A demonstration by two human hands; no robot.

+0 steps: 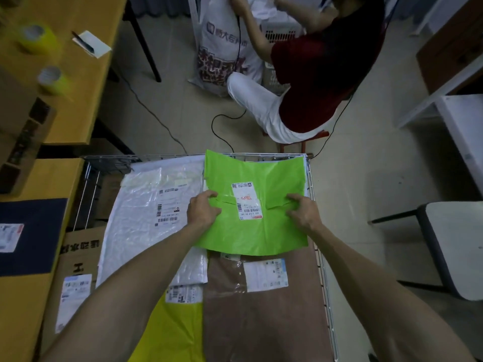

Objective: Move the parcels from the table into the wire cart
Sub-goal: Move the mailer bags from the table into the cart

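**A:** Where's the green parcel point(261, 236) at this point?

**B:** Over the far right corner of the wire cart point(309, 176), lying flat with its label point(247, 202) facing up. Its near edge overlaps the brown parcel point(261, 322). I cannot tell whether it already rests on the load or hangs just above it.

**A:** And the hands?

**B:** Both have hold of it. The left hand point(202, 209) grips the left edge, its fingers point(210, 194) curled over the film. The right hand point(304, 212) grips the right side, its fingers point(294, 197) bunching a crease toward the label.

**A:** Why one hand on each side?

**B:** I'd judge the bag is thin and floppy. A grip on both sides keeps it spread, so it can land flat against the right rail.

**A:** What else is in the cart?

**B:** A white parcel point(146, 205) lies along the far left, and the brown one sits at the near right. A yellow parcel point(170, 335) is at the near left, with a clear-wrapped parcel point(192, 267) partly over it. A cardboard box point(81, 257) stands at the cart's left side, but I can't make out whether it is inside the wire or just outside.

**A:** Anything left to move?

**B:** A dark blue parcel point(39, 231) lies on the tabletop point(52, 173), near the edge beside the cart. The job looks well on, but not done.
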